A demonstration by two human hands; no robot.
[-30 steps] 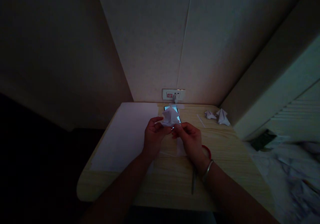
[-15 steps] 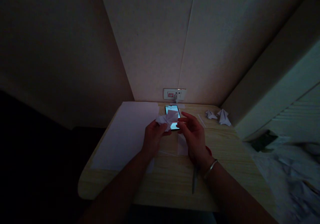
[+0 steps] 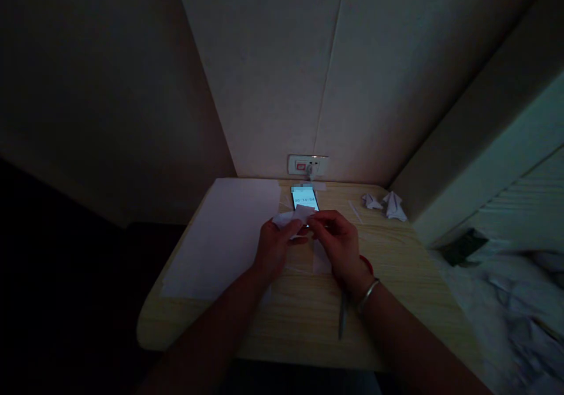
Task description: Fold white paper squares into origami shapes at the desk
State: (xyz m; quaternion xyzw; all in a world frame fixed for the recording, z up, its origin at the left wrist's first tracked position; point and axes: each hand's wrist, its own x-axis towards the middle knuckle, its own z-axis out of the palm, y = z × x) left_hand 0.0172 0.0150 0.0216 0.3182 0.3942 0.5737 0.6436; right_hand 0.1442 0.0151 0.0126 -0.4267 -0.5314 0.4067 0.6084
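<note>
A small folded white paper (image 3: 304, 211) is held above the table, in front of a lit phone (image 3: 305, 195). My left hand (image 3: 278, 241) grips its left side, thumb on top and fingers beneath. On its right edge, my right hand (image 3: 337, 236) pinches the paper between thumb and fingertips. The phone lies flat and shows a timer; its lower part is hidden by the paper and hands. Below my right wrist, partly covered, lie scissors with a red handle (image 3: 366, 264) and a grey blade (image 3: 342, 320).
Large white sheets (image 3: 220, 236) cover the left of the wooden table (image 3: 396, 301). Two folded paper pieces (image 3: 393, 206) sit at the back right, near a thin paper strip (image 3: 355, 212). A wall socket (image 3: 308, 164) with a plug is behind the phone.
My right hand has closed from loosely spread fingers into a pinch on the paper's right edge. The paper has tilted and dropped slightly, uncovering more of the phone screen.
</note>
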